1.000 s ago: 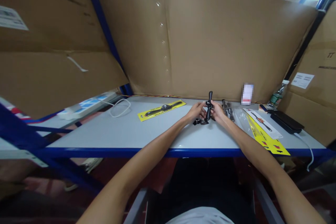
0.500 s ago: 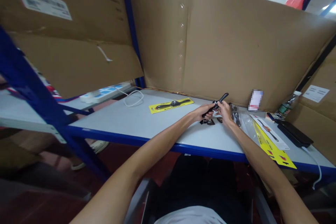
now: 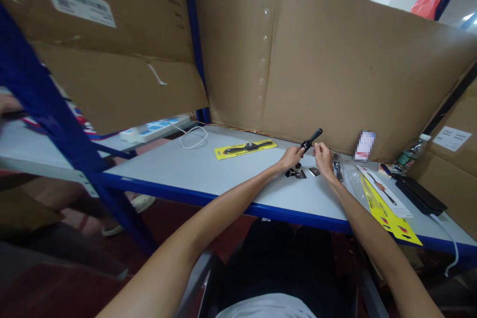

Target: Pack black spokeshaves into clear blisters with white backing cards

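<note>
My left hand [image 3: 291, 158] is wrapped round a black spokeshave [image 3: 315, 135], one handle of which points up and to the right. Just right of the tool, my right hand [image 3: 323, 159] is closed in a pinch, apart from the spokeshave. What its fingertips hold, if anything, is too small to make out. On the table below the hands lie a small flat metal blade [image 3: 314, 172] and a cluster of dark metal parts [image 3: 296, 173]. Another spokeshave [image 3: 249, 147] lies to the left on a yellow card [image 3: 221, 154].
At right are clear plastic packaging [image 3: 354, 179], a yellow printed card [image 3: 408, 233], a white leaflet [image 3: 398, 207], a black case [image 3: 421, 193] with a white cable and a water bottle [image 3: 412, 153]. Cardboard [image 3: 320, 64] walls the table's back. A white cable [image 3: 194, 145] lies at left.
My right hand has drawn away from the spokeshave, to the right and slightly down. The left hand keeps hold of the tool. The small blade on the table now shows more fully.
</note>
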A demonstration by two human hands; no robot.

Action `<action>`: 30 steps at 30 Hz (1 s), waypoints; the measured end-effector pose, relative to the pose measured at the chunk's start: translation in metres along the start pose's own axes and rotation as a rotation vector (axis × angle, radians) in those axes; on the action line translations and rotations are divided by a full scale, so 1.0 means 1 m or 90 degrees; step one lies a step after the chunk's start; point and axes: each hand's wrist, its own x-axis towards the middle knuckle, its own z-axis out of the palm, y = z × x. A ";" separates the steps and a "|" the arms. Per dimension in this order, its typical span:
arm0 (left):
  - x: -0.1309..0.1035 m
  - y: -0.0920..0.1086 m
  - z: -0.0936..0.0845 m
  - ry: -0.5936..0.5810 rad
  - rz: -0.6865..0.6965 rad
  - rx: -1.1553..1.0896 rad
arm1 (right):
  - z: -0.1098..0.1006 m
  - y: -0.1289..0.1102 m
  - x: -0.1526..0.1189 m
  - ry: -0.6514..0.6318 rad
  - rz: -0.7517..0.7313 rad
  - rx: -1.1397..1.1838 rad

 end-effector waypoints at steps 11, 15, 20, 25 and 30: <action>-0.014 -0.001 -0.003 0.073 0.084 0.378 | 0.009 -0.010 -0.008 -0.267 0.223 0.215; -0.014 0.000 -0.003 0.070 0.091 0.442 | 0.002 -0.017 -0.007 -0.343 0.343 0.325; -0.015 0.001 -0.005 0.061 0.110 0.484 | -0.002 -0.024 -0.006 -0.369 0.429 0.422; -0.016 0.000 -0.006 0.039 0.133 0.500 | -0.003 -0.027 -0.009 -0.364 0.428 0.458; -0.017 -0.002 -0.004 0.029 0.136 0.501 | 0.001 -0.027 -0.012 -0.315 0.428 0.475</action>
